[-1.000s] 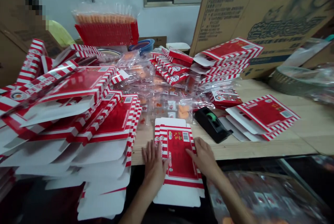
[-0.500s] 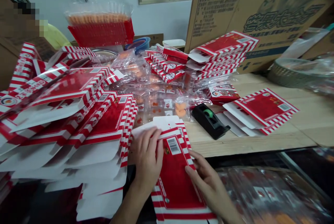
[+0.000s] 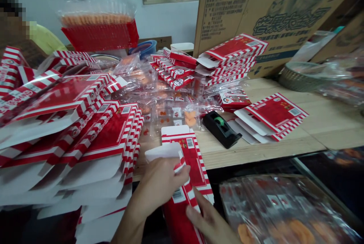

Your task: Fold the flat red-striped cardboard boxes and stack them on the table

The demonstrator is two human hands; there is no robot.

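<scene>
My left hand (image 3: 159,185) grips the upper end of a red-and-white striped cardboard box (image 3: 180,221), its fingers curled over the edge beside a raised white flap. Lower down, my right hand (image 3: 212,219) holds the same box by its side, thumb on the front and fingers along the striped edge. The box is tilted, and its lower end runs out of view. Behind it a second striped box (image 3: 197,162) lies at the table's edge with its white end flap out. A black tape dispenser (image 3: 222,130) stands just right of that second box.
Stacked open boxes (image 3: 110,134) crowd the left side. Clear snack packets (image 3: 176,113) and more boxes (image 3: 233,52) lie at the back, before a large brown carton (image 3: 227,13). Two flat boxes (image 3: 280,115) rest at right. Bagged snacks (image 3: 273,206) fill a container below.
The box between my hands has turned and tilted, uncovering a second box behind it. My left hand has shifted from lying on the box to gripping its end. The view has swung slightly right.
</scene>
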